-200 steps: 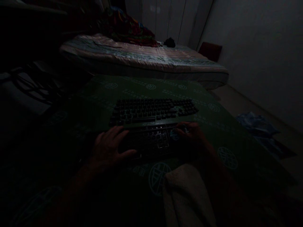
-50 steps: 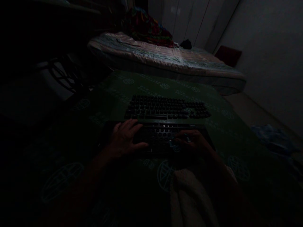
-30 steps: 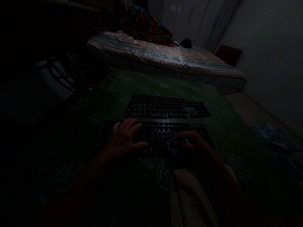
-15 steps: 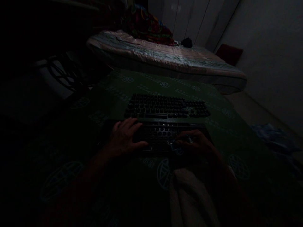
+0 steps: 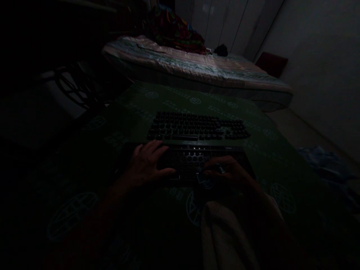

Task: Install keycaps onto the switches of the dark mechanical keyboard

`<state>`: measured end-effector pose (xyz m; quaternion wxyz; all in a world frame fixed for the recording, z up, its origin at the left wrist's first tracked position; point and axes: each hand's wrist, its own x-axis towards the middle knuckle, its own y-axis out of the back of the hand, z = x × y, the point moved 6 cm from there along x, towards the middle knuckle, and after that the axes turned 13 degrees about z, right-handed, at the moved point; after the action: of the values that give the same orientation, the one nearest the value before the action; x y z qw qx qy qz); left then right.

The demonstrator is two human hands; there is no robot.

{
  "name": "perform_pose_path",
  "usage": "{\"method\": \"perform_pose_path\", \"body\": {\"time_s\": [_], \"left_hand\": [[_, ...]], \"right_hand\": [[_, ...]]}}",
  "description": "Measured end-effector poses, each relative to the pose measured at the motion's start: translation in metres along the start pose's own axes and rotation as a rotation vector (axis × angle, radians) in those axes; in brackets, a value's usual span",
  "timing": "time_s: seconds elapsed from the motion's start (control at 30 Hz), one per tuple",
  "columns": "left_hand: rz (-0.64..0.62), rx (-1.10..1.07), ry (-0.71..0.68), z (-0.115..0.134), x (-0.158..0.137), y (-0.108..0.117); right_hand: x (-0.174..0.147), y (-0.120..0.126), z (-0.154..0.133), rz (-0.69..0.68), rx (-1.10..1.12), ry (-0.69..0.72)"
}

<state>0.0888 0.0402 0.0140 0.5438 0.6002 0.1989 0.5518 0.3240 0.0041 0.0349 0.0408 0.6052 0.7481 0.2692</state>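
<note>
A black keyboard base [image 5: 194,165] without keycaps over much of its middle lies on the green table. My left hand [image 5: 147,159] rests flat over its left end, fingers spread and thumb pointing right. Over the right part of the base, my right hand [image 5: 225,168] is closed on a small blue-and-white object [image 5: 201,178], whose kind the darkness hides. Its tip is low over the front of the base; contact cannot be made out. Just behind the base, loose black keycaps [image 5: 185,125] are laid out in keyboard order.
The green table cover [image 5: 165,103] has pale globe prints. A light cloth [image 5: 222,232] lies at the near edge. Beyond the table stands a bed [image 5: 197,69] with a red patterned blanket [image 5: 177,33]. Blue fabric [image 5: 323,161] is on the right. The room is very dark.
My right hand has slid a little to the left along the base with the blue-and-white object. My left hand has stayed in place.
</note>
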Motion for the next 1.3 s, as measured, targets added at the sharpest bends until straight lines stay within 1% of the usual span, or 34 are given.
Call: {"method": "perform_pose_path", "body": {"time_s": [0.1, 0.17, 0.23, 0.3, 0.37, 0.47, 0.57, 0.67, 0.73, 0.77, 0.93, 1.1, 1.3], "left_hand": [[-0.013, 0.007, -0.001, 0.000, 0.000, -0.001], [-0.011, 0.013, 0.001, -0.001, -0.001, -0.001], [0.000, 0.016, 0.000, -0.001, -0.001, -0.001], [-0.001, 0.014, -0.003, -0.001, 0.000, -0.001], [-0.016, 0.012, 0.003, 0.000, 0.000, -0.001], [-0.035, 0.016, 0.012, 0.001, 0.001, 0.000], [-0.032, 0.021, 0.005, 0.001, 0.002, 0.000], [-0.016, 0.013, -0.007, 0.000, 0.001, -0.001], [-0.005, 0.008, -0.013, -0.001, 0.001, -0.002], [-0.004, 0.008, -0.012, -0.001, 0.001, -0.002], [-0.043, 0.022, 0.011, 0.000, 0.001, -0.002], [-0.017, 0.008, 0.004, 0.001, 0.001, 0.000], [-0.010, 0.007, 0.004, 0.000, 0.000, -0.001]], "right_hand": [[0.000, -0.009, -0.004, -0.068, -0.007, 0.000], [-0.002, -0.008, -0.002, -0.079, -0.017, -0.032], [-0.002, -0.004, 0.001, -0.042, -0.017, -0.044], [-0.001, -0.002, 0.000, 0.019, -0.008, -0.011], [0.000, -0.004, -0.003, 0.046, -0.007, 0.038], [0.001, -0.014, -0.007, -0.013, -0.033, 0.060], [0.000, -0.017, -0.006, -0.051, -0.050, 0.033], [0.002, -0.011, -0.004, 0.030, -0.070, 0.040], [0.004, -0.008, -0.003, 0.088, -0.093, 0.073], [0.004, -0.009, -0.003, 0.093, -0.105, 0.091], [0.001, -0.019, -0.008, -0.028, -0.100, 0.120], [0.001, -0.016, -0.011, -0.017, -0.055, 0.089], [0.000, -0.012, -0.003, -0.079, -0.051, 0.007]]}}
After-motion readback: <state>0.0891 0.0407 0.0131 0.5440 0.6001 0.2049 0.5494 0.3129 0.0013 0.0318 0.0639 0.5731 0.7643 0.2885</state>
